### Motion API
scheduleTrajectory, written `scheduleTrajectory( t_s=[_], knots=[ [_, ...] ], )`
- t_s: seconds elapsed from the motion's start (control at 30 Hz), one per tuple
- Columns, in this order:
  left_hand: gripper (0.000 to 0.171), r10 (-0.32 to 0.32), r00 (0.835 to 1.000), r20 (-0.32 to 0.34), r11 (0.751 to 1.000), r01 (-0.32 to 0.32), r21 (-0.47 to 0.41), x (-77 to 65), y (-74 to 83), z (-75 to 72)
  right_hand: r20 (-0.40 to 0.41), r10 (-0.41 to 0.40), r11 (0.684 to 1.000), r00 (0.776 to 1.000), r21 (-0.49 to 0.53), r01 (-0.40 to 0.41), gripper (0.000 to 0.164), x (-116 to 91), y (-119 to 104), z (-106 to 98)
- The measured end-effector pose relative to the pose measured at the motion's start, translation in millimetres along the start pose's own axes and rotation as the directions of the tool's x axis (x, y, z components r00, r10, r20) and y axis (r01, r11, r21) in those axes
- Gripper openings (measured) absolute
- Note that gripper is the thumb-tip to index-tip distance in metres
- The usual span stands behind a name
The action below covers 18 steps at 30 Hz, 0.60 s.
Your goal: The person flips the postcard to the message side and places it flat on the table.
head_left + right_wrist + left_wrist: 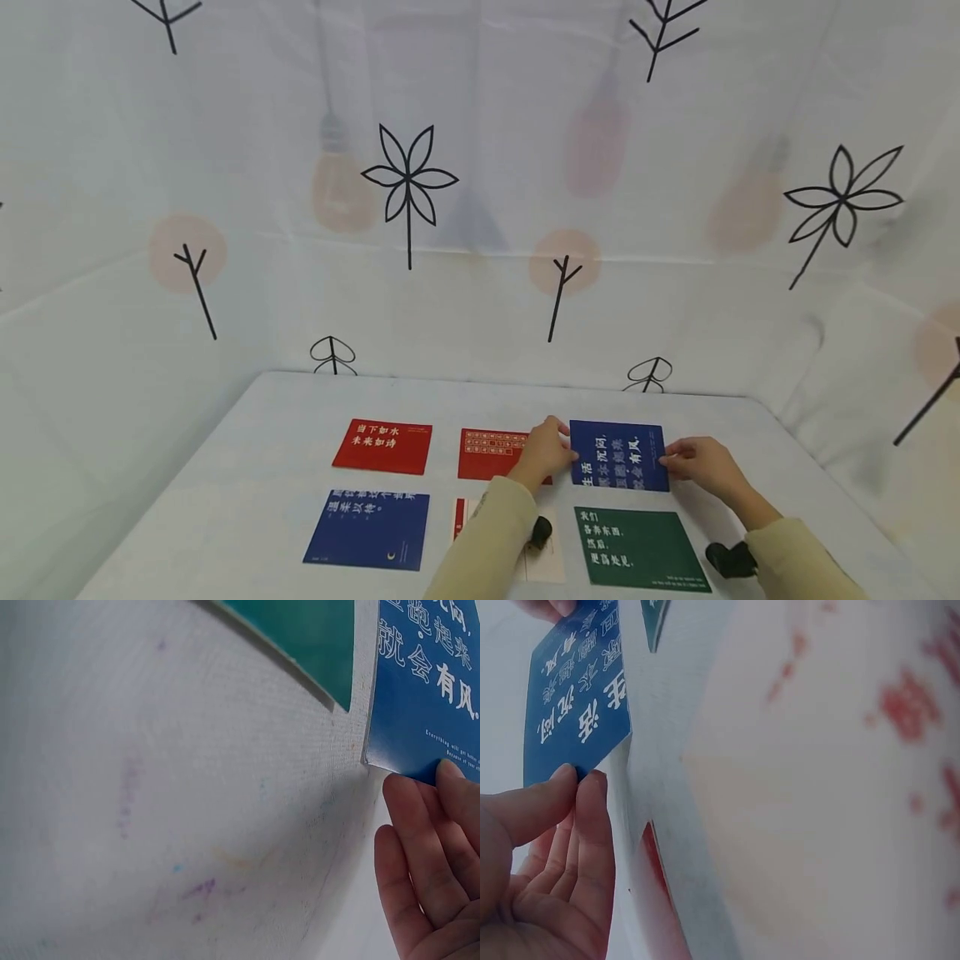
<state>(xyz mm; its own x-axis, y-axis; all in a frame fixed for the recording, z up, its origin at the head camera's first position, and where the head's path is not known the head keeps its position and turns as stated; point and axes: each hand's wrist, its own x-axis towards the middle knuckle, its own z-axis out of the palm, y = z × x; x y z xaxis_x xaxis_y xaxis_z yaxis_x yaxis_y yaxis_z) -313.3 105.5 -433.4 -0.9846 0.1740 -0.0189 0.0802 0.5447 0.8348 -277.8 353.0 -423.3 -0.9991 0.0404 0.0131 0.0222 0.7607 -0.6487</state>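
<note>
The blue card (618, 457), pinched at opposite edges by the left fingers (594, 825) and right fingers (414, 814), is judged light, thinly stiff, slightly slick, and best held there.

The table (225, 500) has room leftward; the left sleeve (483, 542) and held blue card (621, 456) obstruct rightward passage.
</note>
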Motion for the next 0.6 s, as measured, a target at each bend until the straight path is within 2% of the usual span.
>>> scheduleTrajectory(
  t_s=[0.2,0.4,0.6],
  knots=[
    [0.012,-0.019,1.0,-0.007,0.997,0.019,-0.073,-0.6,-1.1,2.0,0.005,0.023,1.0,1.0,0.015,-0.023,0.024,-1.6,2.0,-0.5],
    [0.009,-0.036,0.999,-0.011,0.993,0.034,-0.11,-2.2,0.0,-1.8,-0.012,0.036,0.999,0.999,-0.001,-0.036,0.026,-1.0,1.5,-2.2],
    [0.009,-0.032,0.999,-0.019,0.987,0.029,-0.159,-4.1,2.2,-3.2,-0.024,0.032,0.999,0.999,0.042,-0.031,0.029,-2.6,2.0,-7.4]
  ],
)
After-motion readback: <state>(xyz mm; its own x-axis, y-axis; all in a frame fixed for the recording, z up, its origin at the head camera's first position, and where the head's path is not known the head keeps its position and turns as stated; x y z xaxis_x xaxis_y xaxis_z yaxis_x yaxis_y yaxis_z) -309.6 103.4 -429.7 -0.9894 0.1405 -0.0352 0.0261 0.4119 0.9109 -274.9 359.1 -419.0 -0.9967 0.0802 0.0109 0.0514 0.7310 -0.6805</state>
